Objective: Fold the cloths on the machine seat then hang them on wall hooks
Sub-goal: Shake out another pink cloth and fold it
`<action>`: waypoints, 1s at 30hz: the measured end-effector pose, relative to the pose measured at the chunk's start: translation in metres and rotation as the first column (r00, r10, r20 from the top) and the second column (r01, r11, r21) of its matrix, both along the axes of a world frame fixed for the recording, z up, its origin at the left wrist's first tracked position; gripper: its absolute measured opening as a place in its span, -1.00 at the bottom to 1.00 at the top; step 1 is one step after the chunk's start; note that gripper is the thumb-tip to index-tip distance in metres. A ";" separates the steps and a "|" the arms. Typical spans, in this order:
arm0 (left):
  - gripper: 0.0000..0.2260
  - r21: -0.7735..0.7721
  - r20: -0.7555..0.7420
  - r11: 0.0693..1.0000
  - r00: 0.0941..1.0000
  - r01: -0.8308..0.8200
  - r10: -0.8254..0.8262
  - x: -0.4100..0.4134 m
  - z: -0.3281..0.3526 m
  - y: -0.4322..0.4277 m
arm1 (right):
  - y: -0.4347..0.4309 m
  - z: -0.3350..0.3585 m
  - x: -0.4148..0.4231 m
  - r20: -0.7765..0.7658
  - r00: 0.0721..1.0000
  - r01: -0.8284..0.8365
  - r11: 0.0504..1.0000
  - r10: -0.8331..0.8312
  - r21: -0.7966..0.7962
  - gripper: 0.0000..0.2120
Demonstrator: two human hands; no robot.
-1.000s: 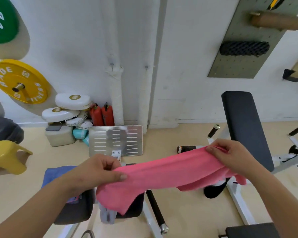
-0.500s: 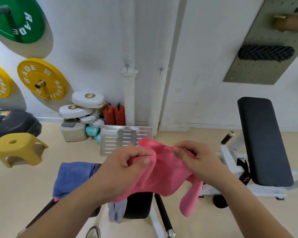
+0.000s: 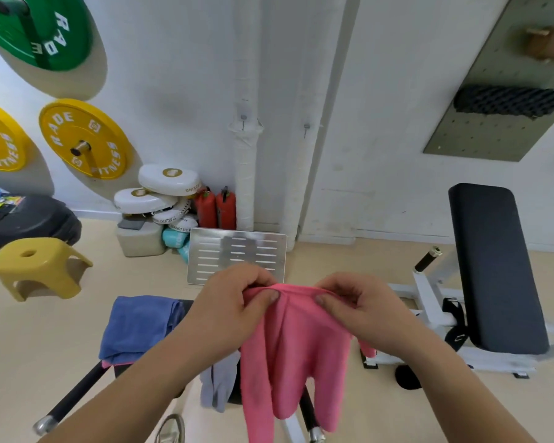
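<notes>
A pink cloth (image 3: 293, 356) hangs folded from both my hands in front of me. My left hand (image 3: 234, 310) pinches its top edge on the left, and my right hand (image 3: 362, 310) pinches the same edge just to the right. Below, a blue cloth (image 3: 136, 327) lies on the dark machine seat (image 3: 184, 306), with a grey cloth (image 3: 219, 383) drooping off the seat's near side. Two small metal hooks are on the white wall: the left hook (image 3: 243, 120) and the right hook (image 3: 306, 129).
A metal footplate (image 3: 237, 255) stands behind the seat. A black padded bench (image 3: 493, 266) on a white frame is at the right. A yellow stool (image 3: 40, 266), white pads and red extinguishers (image 3: 216, 207) sit near the wall. Weight plates (image 3: 84, 139) and a pegboard (image 3: 499, 100) hang on the wall.
My hands came together from a wide stretch, folding the pink cloth in half; it now hangs down from its top edge. My view shifted right and tilted up slightly.
</notes>
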State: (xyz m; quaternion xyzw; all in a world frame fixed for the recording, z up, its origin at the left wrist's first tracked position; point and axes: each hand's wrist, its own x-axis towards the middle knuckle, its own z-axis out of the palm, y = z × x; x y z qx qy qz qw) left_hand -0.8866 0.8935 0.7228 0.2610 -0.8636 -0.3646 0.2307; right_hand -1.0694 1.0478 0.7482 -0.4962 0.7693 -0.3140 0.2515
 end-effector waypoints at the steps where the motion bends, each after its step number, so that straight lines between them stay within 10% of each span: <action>1: -0.87 0.007 0.016 1.000 1.000 -0.019 0.019 0.003 -0.003 -0.003 | 0.005 -0.005 -0.006 -0.024 1.000 0.018 0.999 -0.017 0.049 -0.79; 12: -0.91 0.240 0.148 0.928 0.955 -0.285 0.255 0.018 -0.031 -0.034 | 0.047 -0.028 -0.022 0.124 0.956 0.280 0.949 -0.264 -0.142 -0.76; 20: -0.70 0.862 0.117 0.452 0.957 -0.230 0.265 -0.016 -0.036 0.011 | 0.036 -0.040 0.012 0.269 0.863 0.486 0.850 -0.428 -0.203 -0.72; 30: -0.82 0.976 -0.077 0.213 0.987 0.046 0.140 -0.038 -0.041 0.070 | 0.021 -0.060 0.066 0.410 0.793 0.564 0.796 -0.450 -0.218 -0.75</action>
